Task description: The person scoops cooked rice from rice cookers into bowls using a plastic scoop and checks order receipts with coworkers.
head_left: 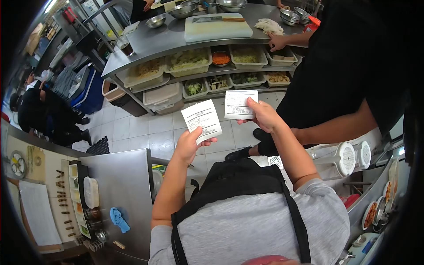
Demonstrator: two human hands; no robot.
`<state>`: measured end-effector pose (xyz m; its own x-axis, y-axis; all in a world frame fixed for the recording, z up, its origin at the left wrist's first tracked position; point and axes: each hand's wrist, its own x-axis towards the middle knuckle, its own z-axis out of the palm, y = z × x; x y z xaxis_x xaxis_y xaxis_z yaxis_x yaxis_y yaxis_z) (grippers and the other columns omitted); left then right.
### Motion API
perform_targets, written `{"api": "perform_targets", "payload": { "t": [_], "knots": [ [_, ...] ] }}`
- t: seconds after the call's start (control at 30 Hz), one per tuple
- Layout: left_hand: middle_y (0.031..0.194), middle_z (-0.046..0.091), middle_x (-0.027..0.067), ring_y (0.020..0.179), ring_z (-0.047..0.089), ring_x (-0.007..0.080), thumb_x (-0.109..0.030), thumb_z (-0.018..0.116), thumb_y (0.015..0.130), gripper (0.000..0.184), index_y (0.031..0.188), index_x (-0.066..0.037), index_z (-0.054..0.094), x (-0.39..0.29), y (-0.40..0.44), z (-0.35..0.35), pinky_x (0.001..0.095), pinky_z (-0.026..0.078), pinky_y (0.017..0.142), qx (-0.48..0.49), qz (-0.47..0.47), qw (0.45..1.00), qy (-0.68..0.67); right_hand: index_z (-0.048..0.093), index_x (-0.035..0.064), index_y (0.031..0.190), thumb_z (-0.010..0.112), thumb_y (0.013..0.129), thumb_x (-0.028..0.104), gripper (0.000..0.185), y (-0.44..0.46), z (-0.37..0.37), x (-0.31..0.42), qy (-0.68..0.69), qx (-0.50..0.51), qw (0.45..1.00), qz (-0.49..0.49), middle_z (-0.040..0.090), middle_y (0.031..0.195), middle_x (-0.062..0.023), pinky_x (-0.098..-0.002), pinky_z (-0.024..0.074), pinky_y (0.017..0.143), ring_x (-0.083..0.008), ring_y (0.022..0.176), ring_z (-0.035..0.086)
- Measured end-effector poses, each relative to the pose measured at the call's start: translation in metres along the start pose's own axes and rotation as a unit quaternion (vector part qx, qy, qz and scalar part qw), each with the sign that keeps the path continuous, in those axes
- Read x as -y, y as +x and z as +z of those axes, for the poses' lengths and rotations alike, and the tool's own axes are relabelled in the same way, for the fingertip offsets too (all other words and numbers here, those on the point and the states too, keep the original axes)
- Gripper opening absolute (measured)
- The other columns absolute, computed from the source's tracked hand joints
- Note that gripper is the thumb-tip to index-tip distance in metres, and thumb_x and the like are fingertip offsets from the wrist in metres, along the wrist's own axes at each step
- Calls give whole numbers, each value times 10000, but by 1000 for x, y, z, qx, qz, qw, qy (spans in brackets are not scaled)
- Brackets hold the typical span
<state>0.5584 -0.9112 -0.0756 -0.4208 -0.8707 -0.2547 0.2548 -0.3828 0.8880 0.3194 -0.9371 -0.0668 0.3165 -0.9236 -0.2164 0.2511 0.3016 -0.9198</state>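
My left hand [189,145] pinches a white printed receipt [202,115] by its lower edge, thumb on top. In my right hand [264,115] is a second printed receipt [235,106], gripped at its right side with the thumb across the print. Both slips are held side by side above the tiled floor, a small gap between them. Lines of black text show on each, too small to read with certainty.
A steel counter [163,42] ahead carries a cutting board [194,33] with a knife [218,19]. Food tubs [187,68] fill shelves below. A co-worker in black [335,75] stands close at right. Behind left, a steel table [128,176] holds a blue cloth [119,220].
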Motion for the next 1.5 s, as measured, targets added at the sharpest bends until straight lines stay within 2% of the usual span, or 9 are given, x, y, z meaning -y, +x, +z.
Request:
{"api": "perform_targets", "payload": {
  "t": [0.3,0.53,0.7,0.8,0.87,1.1,1.33,1.43,1.5],
  "knots": [
    [867,574,103,655,552,152,-264,375,875,330,1050,-3,477,-3,20,10,239,411,553,49,15,998,19,561,-9,883,497,816,387,407,12,24,-17,-105,46,992,47,574,696,-54,-212,401,429,-92,510,484],
    [752,594,59,507,535,95,-181,387,851,263,988,11,504,4,69,18,187,370,436,-34,118,985,122,450,56,957,553,798,262,280,29,3,-20,-55,-58,996,-33,538,773,-19,-187,400,545,-75,594,501],
    [1016,545,82,803,566,143,-297,361,875,384,1149,-32,406,-9,118,4,235,423,605,13,41,988,146,439,62,942,534,789,128,192,69,-39,11,-124,-87,971,-185,543,820,-21,-205,430,568,-74,672,525],
    [955,565,75,744,540,121,-322,379,866,387,1105,-27,460,-14,153,-31,241,413,597,-68,64,969,228,439,62,937,521,795,99,168,80,-56,44,-99,-111,970,-192,542,839,-12,-210,449,595,-71,704,526],
    [875,579,61,671,486,106,-334,410,851,379,1038,-24,521,-36,200,-70,243,400,587,-93,28,894,436,441,60,945,525,797,97,174,93,-70,53,-102,-109,963,-223,546,848,-15,-211,450,596,-72,709,527],
    [903,587,58,710,537,115,-210,459,811,276,1006,-28,532,-189,298,-31,245,399,606,0,202,924,324,446,29,934,499,791,44,153,115,-93,82,-121,-130,948,-265,543,845,-38,-228,461,587,-84,703,530],
    [863,606,56,726,553,123,-180,470,794,267,983,-7,543,-292,402,20,243,384,580,125,384,875,268,416,49,1085,447,798,68,289,153,-132,267,-323,-301,782,-439,544,810,-48,-243,462,546,-90,686,539],
    [833,605,75,778,549,154,-178,471,795,265,956,17,552,-318,381,2,286,417,663,49,362,783,503,368,55,1141,489,793,142,379,184,-153,393,-455,-352,688,-442,528,791,-59,-264,446,534,-121,648,529],
    [919,593,112,839,557,195,-120,479,780,245,976,5,556,-307,401,-38,298,411,761,101,434,806,388,380,61,1139,482,799,142,365,233,-182,430,-467,-379,672,-432,521,760,-56,-264,428,508,-120,613,510]
  ]
}}
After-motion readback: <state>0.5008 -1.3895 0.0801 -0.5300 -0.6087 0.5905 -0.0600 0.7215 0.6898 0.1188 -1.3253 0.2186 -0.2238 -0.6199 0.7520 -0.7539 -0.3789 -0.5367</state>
